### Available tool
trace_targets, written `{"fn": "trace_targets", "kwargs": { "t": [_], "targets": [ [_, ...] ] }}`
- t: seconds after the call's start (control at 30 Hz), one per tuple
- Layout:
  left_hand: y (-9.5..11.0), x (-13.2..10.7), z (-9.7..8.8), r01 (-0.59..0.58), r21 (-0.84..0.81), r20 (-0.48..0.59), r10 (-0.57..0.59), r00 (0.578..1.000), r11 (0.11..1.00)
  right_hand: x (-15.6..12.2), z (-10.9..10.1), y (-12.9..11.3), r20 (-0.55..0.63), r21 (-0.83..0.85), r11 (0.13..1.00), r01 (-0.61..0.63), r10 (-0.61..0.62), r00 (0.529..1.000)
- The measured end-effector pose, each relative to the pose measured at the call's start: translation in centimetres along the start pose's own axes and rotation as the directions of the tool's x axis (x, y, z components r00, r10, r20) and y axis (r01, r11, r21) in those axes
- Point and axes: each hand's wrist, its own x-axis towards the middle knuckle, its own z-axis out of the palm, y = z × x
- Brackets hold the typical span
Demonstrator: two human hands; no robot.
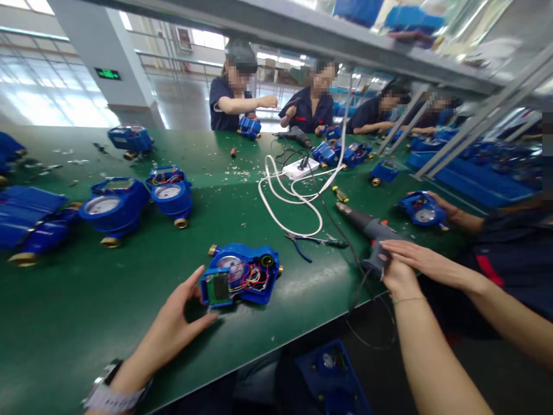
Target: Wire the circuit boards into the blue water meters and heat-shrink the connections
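Observation:
An opened blue water meter [254,282] lies on the green bench before me, its coloured wires exposed and a small display circuit board [218,288] at its near left corner. My left hand [177,320] is at that corner, thumb and fingers spread apart; the fingertips reach the casing's edge. Farther right, my right hand [398,275] is closed on the grey handle end of a heat gun [367,227], whose nozzle points away to the left. A co-worker's hand [410,253] lies over the same handle and partly hides my fingers.
Several blue meters, such as one meter [114,204], stand at left. Pliers [298,245], a yellow screwdriver [340,194], a white power strip [301,168] and looped cable lie mid-bench. A co-worker holds another meter [421,208] at right. Below the bench edge is a blue crate [360,386].

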Motion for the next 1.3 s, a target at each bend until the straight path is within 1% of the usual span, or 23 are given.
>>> {"fn": "trace_targets", "kwargs": {
  "t": [0.07,0.1,0.17,0.2,0.23,0.3,0.37,0.4,0.43,0.47,0.5,0.53,0.57,0.6,0.63,0.67,0.7,0.73,0.8,0.87,1.03,1.2,1.3],
  "targets": [
    [0.4,0.5,0.2,-0.089,0.116,-0.011,0.091,0.996,0.989,-1.2,0.0,0.0,-0.048,0.000,1.000,0.002,-0.002,0.999],
    [0.5,0.7,0.2,-0.128,0.170,-0.026,0.134,0.991,0.977,-2.2,0.2,0.1,-0.076,0.005,0.999,0.032,-0.031,0.997],
    [0.7,1.2,0.4,-0.210,0.267,-0.037,0.227,0.973,0.941,-5.4,0.7,0.4,-0.174,0.021,0.990,0.139,-0.133,0.976],
    [0.8,1.3,0.5,-0.248,0.291,-0.050,0.274,0.961,0.924,-7.6,1.0,0.6,-0.188,0.024,0.982,0.186,-0.178,0.966],
    [0.9,1.4,0.5,-0.284,0.301,-0.054,0.314,0.948,0.910,-10.1,1.4,0.7,-0.151,0.034,0.977,0.211,-0.203,0.967],
    [1.1,1.4,0.5,-0.325,0.291,-0.069,0.359,0.931,0.900,-15.6,2.3,0.9,-0.008,0.036,0.971,0.237,-0.237,0.971],
    [1.1,1.2,0.4,-0.324,0.249,-0.083,0.353,0.932,0.913,-20.7,3.5,0.8,0.220,0.002,0.978,0.208,-0.204,0.954],
    [1.1,1.1,0.4,-0.313,0.214,-0.086,0.337,0.937,0.925,-22.8,4.2,0.6,0.388,-0.039,0.981,0.193,-0.163,0.907],
    [1.0,0.9,0.4,-0.300,0.169,-0.087,0.317,0.944,0.939,-24.4,4.9,0.4,0.597,-0.066,0.963,0.262,-0.172,0.783],
    [0.9,0.8,0.5,-0.286,0.116,-0.084,0.296,0.951,0.951,-25.6,5.8,0.1,0.716,-0.056,0.943,0.328,-0.191,0.672],
    [0.8,0.7,0.5,-0.271,0.062,-0.079,0.276,0.958,0.960,-26.5,6.6,-0.2,0.779,-0.058,0.937,0.344,-0.173,0.602],
    [0.7,0.6,0.6,-0.258,0.011,-0.072,0.258,0.963,0.966,-27.0,7.5,-0.5,0.816,-0.074,0.953,0.294,-0.112,0.567],
    [0.6,0.4,0.7,-0.246,-0.031,-0.065,0.244,0.968,0.969,-27.4,8.3,-0.7,0.831,-0.106,0.981,0.164,-0.004,0.557],
    [0.6,0.3,0.8,-0.236,-0.063,-0.054,0.233,0.971,0.970,-27.6,9.1,-0.9,0.828,-0.142,0.990,-0.015,0.127,0.545],
    [0.6,0.2,0.9,-0.230,-0.088,-0.040,0.227,0.973,0.969,-27.8,9.9,-1.1,0.820,-0.171,0.965,-0.198,0.250,0.514],
    [0.6,0.0,1.0,-0.226,-0.108,-0.023,0.225,0.974,0.968,-28.0,10.6,-1.1,0.811,-0.184,0.920,-0.345,0.341,0.475],
    [0.7,-0.1,1.1,-0.224,-0.124,-0.006,0.225,0.974,0.967,-28.2,11.1,-1.2,0.803,-0.180,0.877,-0.445,0.392,0.449],
    [0.8,-0.1,1.2,-0.223,-0.136,0.008,0.226,0.974,0.965,-28.4,11.6,-1.2,0.795,-0.166,0.850,-0.500,0.415,0.442],
    [0.9,-0.2,1.3,-0.220,-0.143,0.022,0.226,0.974,0.965,-29.0,12.1,-1.1,0.779,-0.135,0.830,-0.540,0.426,0.460],
    [0.9,-0.2,1.3,-0.223,-0.133,0.019,0.227,0.974,0.966,-29.5,12.2,-1.0,0.765,-0.113,0.804,-0.584,0.445,0.465],
    [1.2,0.1,0.8,-0.240,-0.117,0.018,0.243,0.970,0.964,-30.1,12.1,-0.6,0.746,-0.086,0.778,-0.622,0.465,0.478],
    [1.6,0.2,0.6,-0.275,-0.099,0.025,0.278,0.960,0.956,-29.8,12.3,-0.4,0.746,-0.090,0.825,-0.557,0.427,0.512],
    [1.7,0.3,0.2,-0.248,-0.107,0.050,0.254,0.966,0.963,-29.2,12.1,-0.3,0.764,-0.112,0.901,-0.420,0.348,0.543]
  ]
}}
